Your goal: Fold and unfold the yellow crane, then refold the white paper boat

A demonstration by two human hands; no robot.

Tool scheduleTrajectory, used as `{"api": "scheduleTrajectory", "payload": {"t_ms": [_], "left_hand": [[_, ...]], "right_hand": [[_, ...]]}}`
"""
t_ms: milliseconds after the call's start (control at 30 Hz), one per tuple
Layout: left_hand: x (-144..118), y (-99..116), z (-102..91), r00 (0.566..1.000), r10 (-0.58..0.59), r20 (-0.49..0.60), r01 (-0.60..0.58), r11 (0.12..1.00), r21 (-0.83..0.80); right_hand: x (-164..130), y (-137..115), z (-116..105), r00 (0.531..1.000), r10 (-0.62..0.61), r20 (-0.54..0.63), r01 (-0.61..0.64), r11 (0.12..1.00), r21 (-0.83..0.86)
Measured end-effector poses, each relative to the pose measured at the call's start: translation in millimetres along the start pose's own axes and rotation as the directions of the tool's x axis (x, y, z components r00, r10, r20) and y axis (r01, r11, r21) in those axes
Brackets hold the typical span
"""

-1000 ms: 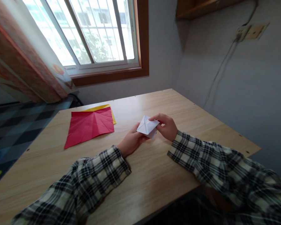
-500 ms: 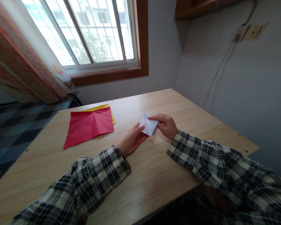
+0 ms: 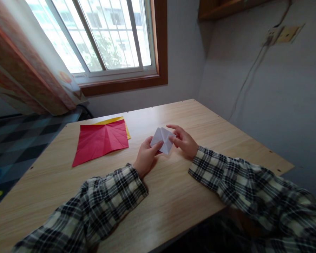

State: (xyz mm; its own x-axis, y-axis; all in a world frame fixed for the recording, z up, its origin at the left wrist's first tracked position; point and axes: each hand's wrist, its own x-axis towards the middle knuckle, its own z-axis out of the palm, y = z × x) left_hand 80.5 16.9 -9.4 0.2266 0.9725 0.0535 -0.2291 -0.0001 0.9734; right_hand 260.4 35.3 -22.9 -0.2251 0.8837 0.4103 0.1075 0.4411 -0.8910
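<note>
A small piece of folded white paper (image 3: 164, 144), roughly diamond-shaped with creases meeting near its middle, is held just above the table. My left hand (image 3: 146, 154) grips its left side, thumb on top and the other fingers beneath. On the right corner rests the thumb of my right hand (image 3: 186, 141). The index finger of that hand is lifted off and points left above the paper, while its other fingers curl behind the edge, partly hidden.
A creased red paper sheet (image 3: 102, 142) lies at the left of the wooden table (image 3: 171, 207), over a yellow sheet (image 3: 127, 131). The window (image 3: 107, 38) is beyond the table's far edge. A wall socket (image 3: 287, 34) with a cord is at the right.
My right index finger has lifted from the paper, and the thumb now lies on its right corner. The paper's upper face has shifted and shows a different crease. My left thumb remains on it.
</note>
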Motion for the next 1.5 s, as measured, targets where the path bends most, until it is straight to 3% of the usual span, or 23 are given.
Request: {"api": "scheduleTrajectory", "payload": {"t_ms": [133, 400, 600, 833, 933, 1067, 1500], "left_hand": [[0, -1, -2.6, 0.999, 0.028, 0.041, -0.032, 0.995, 0.099], [0, -4, -3.9, 0.997, 0.034, 0.071, -0.042, 0.991, 0.124], [1, -4, -2.1, 0.995, -0.006, 0.103, 0.000, 0.998, 0.064], [-3, 0, 0.0, 0.999, 0.038, 0.011, -0.039, 0.992, 0.116], [-1, 1, -1.3, 0.995, 0.093, -0.041, -0.087, 0.989, 0.120], [2, 0, -2.9, 0.987, 0.137, -0.086, -0.127, 0.986, 0.112], [6, -4, -6.1, 0.992, 0.093, -0.082, -0.086, 0.993, 0.084]], "right_hand": [[0, 1, 2, 0.994, 0.090, 0.054, -0.088, 0.996, -0.023], [0, -6, 1, 0.996, 0.065, 0.061, -0.056, 0.989, -0.138], [-1, -6, 3, 0.992, 0.096, 0.085, -0.092, 0.994, -0.056], [0, 0, 3, 0.978, 0.165, 0.125, -0.176, 0.981, 0.085], [0, 2, 4, 0.950, 0.200, 0.239, -0.239, 0.959, 0.150], [-2, 2, 5, 0.897, 0.221, 0.383, -0.273, 0.958, 0.086], [-2, 2, 7, 0.935, 0.213, 0.283, -0.229, 0.973, 0.026]]}}
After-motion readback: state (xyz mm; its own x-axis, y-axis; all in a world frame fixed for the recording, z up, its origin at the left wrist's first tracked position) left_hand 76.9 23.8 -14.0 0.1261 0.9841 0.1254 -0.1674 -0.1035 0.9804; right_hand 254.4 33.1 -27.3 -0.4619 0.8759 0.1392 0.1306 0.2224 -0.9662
